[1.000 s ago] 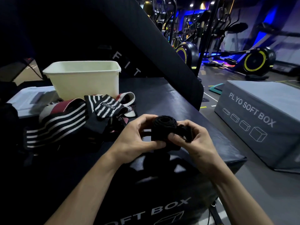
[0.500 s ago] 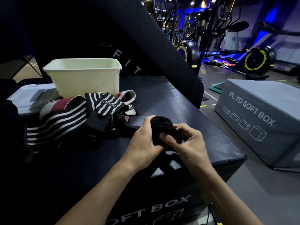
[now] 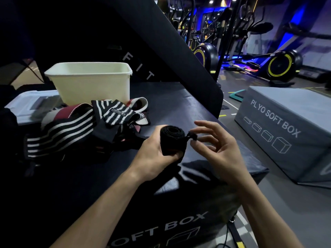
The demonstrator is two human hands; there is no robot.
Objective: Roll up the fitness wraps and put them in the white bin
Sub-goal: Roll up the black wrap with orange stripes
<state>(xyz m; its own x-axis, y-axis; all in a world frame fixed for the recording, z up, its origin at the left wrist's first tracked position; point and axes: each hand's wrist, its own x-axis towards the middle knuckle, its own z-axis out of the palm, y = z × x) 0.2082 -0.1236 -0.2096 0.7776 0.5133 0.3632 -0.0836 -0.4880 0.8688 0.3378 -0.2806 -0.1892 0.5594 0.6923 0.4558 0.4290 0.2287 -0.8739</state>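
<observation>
My left hand (image 3: 154, 154) grips a rolled black fitness wrap (image 3: 172, 138) upright over the black plyo box top (image 3: 179, 104). My right hand (image 3: 216, 145) is just right of the roll; its thumb and forefinger pinch the small black loop at the wrap's loose end, the other fingers spread. A pile of unrolled wraps (image 3: 80, 122), black with white stripes and some maroon, lies to the left on the box. The white bin (image 3: 91, 83) stands behind that pile.
A slanted black padded panel (image 3: 179, 56) marked FIT rises behind the box. A grey plyo soft box (image 3: 286, 129) sits on the floor to the right. White papers (image 3: 26, 106) lie at the left. Gym bikes stand in the background.
My right hand has come off the roll and opened its fingers, keeping only the loop end pinched. My left hand holds the roll as before, now a little higher and more upright.
</observation>
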